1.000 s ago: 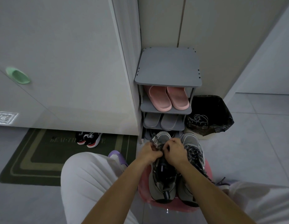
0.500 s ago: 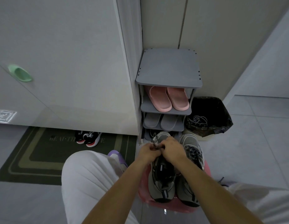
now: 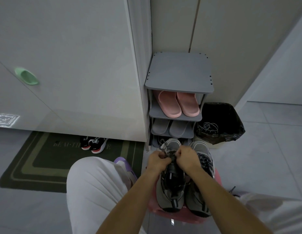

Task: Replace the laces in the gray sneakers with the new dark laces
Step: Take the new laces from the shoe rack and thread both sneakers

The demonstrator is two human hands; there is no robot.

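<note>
From my seat, the biggest things in view are the doormat (image 3: pixel 45 159) at left and the gray shoe rack (image 3: pixel 179 71) in the corner. A bin (image 3: pixel 231 119) lined with a black bag stands just beside the rack. Pale cords (image 3: pixel 208 127) lie in the bin. I take them for the old laces, though I cannot be sure.

Nearer to me, the gray sneakers (image 3: pixel 170 188) sit side by side on a pink stool (image 3: pixel 185 217), toes toward the rack. The right sneaker (image 3: pixel 201 183) shows dark patterned lacing crossed up its front, so I judge it finished or close to it. The left one gapes open: its dark tongue is bare along most of its length, and I see no lacing on the heel side of my hands.

Both hands work at the toe end of that left sneaker. My left hand (image 3: pixel 158 160) is curled tight and pinches the dark lace (image 3: pixel 170 152), with a strand rising past its knuckles. My right hand (image 3: pixel 185 157) is clenched on the same lace from the other side. Which eyelet the lace passes through, I cannot tell.

So I put the job a little past halfway. The first crossings of the second sneaker are in hand, and the rest of its eyelets and the final tie are not yet done.
</note>
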